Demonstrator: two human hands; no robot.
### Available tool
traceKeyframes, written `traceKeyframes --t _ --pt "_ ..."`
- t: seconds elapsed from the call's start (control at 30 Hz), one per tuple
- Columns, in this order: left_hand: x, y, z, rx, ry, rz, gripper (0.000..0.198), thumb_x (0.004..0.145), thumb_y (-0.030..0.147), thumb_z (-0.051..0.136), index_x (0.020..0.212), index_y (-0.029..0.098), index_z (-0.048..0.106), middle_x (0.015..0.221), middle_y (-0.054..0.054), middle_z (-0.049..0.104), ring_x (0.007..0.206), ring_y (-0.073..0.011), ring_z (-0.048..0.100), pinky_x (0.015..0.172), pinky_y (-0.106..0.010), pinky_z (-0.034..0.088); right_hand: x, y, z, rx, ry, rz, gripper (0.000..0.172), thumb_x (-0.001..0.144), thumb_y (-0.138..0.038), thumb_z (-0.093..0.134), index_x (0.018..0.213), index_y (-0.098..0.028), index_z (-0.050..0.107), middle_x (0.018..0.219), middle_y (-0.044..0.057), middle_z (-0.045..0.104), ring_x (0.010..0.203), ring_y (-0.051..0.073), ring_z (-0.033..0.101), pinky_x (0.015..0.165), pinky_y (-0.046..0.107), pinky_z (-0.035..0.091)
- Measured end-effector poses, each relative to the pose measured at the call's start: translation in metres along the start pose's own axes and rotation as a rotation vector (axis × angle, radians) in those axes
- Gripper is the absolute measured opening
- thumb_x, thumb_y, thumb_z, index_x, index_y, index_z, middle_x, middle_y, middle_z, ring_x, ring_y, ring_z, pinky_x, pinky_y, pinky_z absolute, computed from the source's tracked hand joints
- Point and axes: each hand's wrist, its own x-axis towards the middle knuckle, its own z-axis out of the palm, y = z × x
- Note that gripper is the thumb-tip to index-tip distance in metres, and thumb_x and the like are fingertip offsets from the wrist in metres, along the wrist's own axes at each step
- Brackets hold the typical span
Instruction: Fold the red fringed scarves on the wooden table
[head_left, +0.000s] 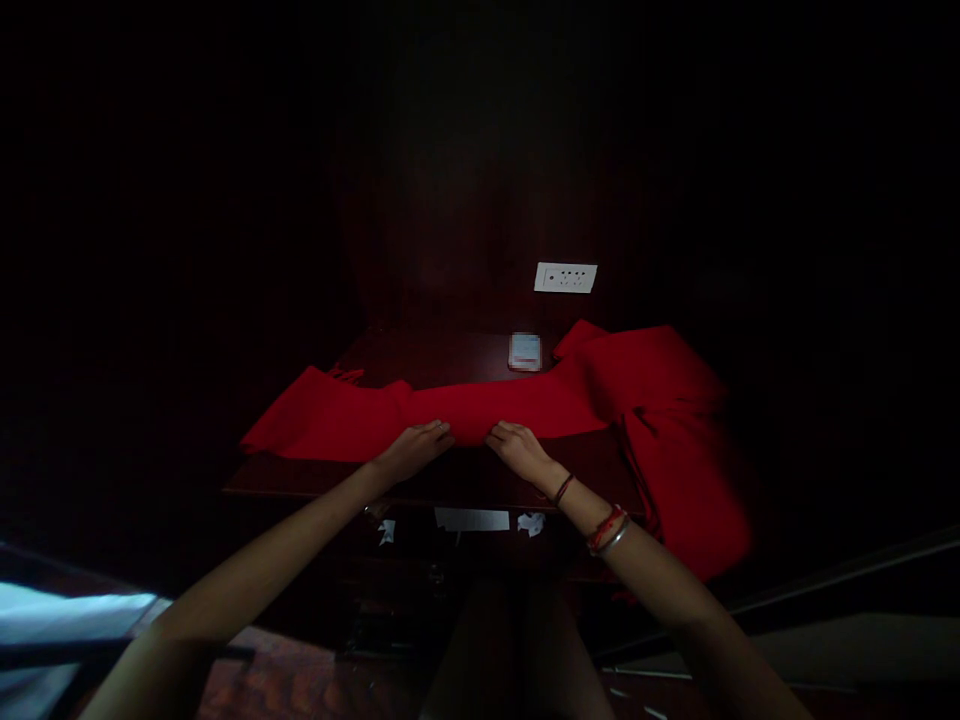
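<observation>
A long red scarf with a fringe at its left end lies across the dark wooden table. Its middle is narrowed into a folded band, while the right part spreads into a wider heap and hangs over the front edge. My left hand pinches the band's near edge, fingers closed on the cloth. A short way to the right, my right hand grips the same edge with curled fingers. The fingertips of both hands are partly hidden against the fabric.
Behind the scarf lies a small, pale, dark-rimmed rectangular object, its face blurred. A white wall socket sits above it. White paper shows below the table's front edge. Pale cloth is at lower left. Surroundings are very dark.
</observation>
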Motion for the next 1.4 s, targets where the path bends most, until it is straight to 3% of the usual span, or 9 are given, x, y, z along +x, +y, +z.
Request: traceKeyframes --t 0.17,0.27,0.43,0.6,0.83,0.97,1.1,1.27,1.4 --pt "-0.014 -0.024 -0.017 -0.228 -0.049 0.154 0.027 0.079 0.013 0.039 0.102 0.02 0.05 0.099 -0.003 0.052 0.091 -0.0127 0.048 0.078 -0.021 0.037 0.002 -0.008 -0.005 -0.027 0.018 0.011 0.017 0.081 -0.015 0.042 0.091 -0.017 0.055 0.084 0.005 0.055 0.08 0.015 0.046 0.069 0.027 0.035" --pt "0.005 -0.052 -0.026 -0.387 -0.041 0.189 0.027 0.08 0.025 0.04 0.105 0.019 0.05 0.101 -0.003 0.053 0.094 -0.0127 0.047 0.084 -0.022 0.033 0.01 -0.016 -0.006 -0.024 0.029 -0.013 0.018 0.081 -0.014 0.041 0.091 -0.017 0.055 0.085 0.005 0.055 0.081 0.016 0.046 0.071 0.029 0.035" --pt "0.071 -0.101 -0.015 -0.543 -0.1 -0.261 0.034 0.072 0.032 0.049 0.1 0.013 0.054 0.101 -0.008 0.053 0.096 -0.0185 0.045 0.084 -0.027 0.032 0.014 -0.017 -0.005 0.03 0.029 0.04 0.017 0.081 -0.014 0.041 0.081 -0.016 0.057 0.083 0.005 0.054 0.079 0.015 0.046 0.071 0.028 0.035" --pt "0.104 -0.115 -0.001 -0.699 -0.266 -0.326 0.027 0.055 0.034 0.062 0.073 0.014 0.06 0.07 -0.002 0.059 0.067 -0.0147 0.052 0.062 -0.022 0.038 0.0 -0.011 -0.009 0.124 0.054 0.206 0.02 0.081 -0.015 0.039 0.084 -0.018 0.058 0.08 0.005 0.055 0.074 0.013 0.049 0.065 0.023 0.037" --pt "0.119 -0.105 -0.032 -1.096 -0.126 -0.262 0.028 0.063 0.036 0.057 0.08 0.014 0.056 0.078 -0.001 0.059 0.072 -0.0121 0.053 0.067 -0.022 0.04 -0.003 0.004 -0.031 0.559 0.331 0.446 0.028 0.079 -0.01 0.037 0.092 -0.018 0.06 0.078 0.004 0.056 0.072 0.011 0.052 0.066 0.021 0.04" --pt "0.149 -0.098 -0.076 -1.505 0.033 -0.232 0.041 0.057 0.025 0.066 0.094 0.014 0.051 0.086 -0.004 0.059 0.074 -0.0129 0.054 0.071 -0.028 0.042 0.001 0.037 -0.066 0.925 0.434 0.59 0.028 0.077 -0.012 0.033 0.086 -0.014 0.06 0.055 -0.001 0.052 0.048 0.009 0.049 0.049 0.02 0.04" --pt "0.194 -0.082 -0.131 -1.575 0.191 -0.093 0.041 0.063 0.017 0.062 0.103 0.014 0.05 0.09 -0.005 0.058 0.076 -0.011 0.054 0.075 -0.029 0.042 -0.006 0.082 -0.113 1.252 0.569 0.594 0.021 0.074 -0.019 0.033 0.078 -0.014 0.053 0.045 -0.004 0.051 0.038 0.008 0.047 0.041 0.018 0.036" --pt "0.268 -0.043 -0.182 -1.59 0.339 0.039 0.036 0.071 0.011 0.054 0.106 0.012 0.049 0.09 -0.005 0.058 0.074 -0.0097 0.055 0.076 -0.029 0.042 -0.046 0.145 -0.155 1.184 0.85 0.69 0.013 0.07 -0.019 0.034 0.07 -0.015 0.047 0.041 -0.004 0.051 0.037 0.008 0.048 0.039 0.016 0.033" --pt "0.341 0.011 -0.191 -1.475 0.337 0.108 0.035 0.073 0.01 0.049 0.108 0.011 0.048 0.097 -0.008 0.057 0.081 -0.0123 0.055 0.077 -0.03 0.041 -0.1 0.192 -0.157 0.878 0.934 0.939 0.019 0.07 -0.017 0.029 0.071 -0.016 0.048 0.042 -0.003 0.051 0.039 0.01 0.051 0.04 0.016 0.034"
